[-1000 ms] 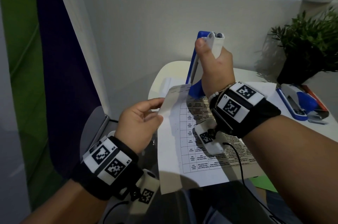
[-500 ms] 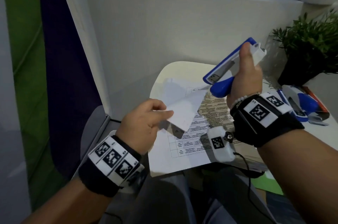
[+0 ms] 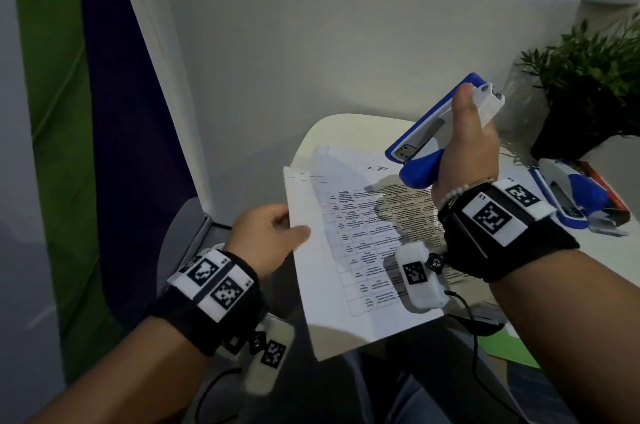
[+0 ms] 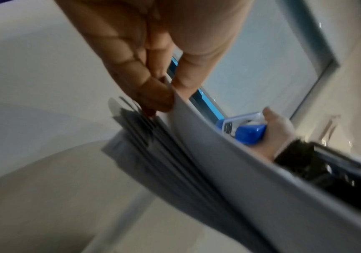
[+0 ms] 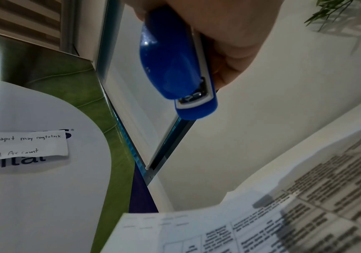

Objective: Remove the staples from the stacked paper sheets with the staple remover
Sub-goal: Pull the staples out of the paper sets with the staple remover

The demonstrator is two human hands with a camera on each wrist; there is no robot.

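Our left hand [image 3: 266, 240] pinches the left edge of the white printed paper stack [image 3: 346, 285], long axis pointing away from us; our right hand [image 3: 467, 146] grips the blue-and-white plastic staple remover [image 3: 420, 146] above its far right part.

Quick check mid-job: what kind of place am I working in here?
Probably an office desk or cubicle nook: a small white table backed by a white partition panel, with printed paper sheets, a spare blue-and-white stapler and a potted plant on its right side.
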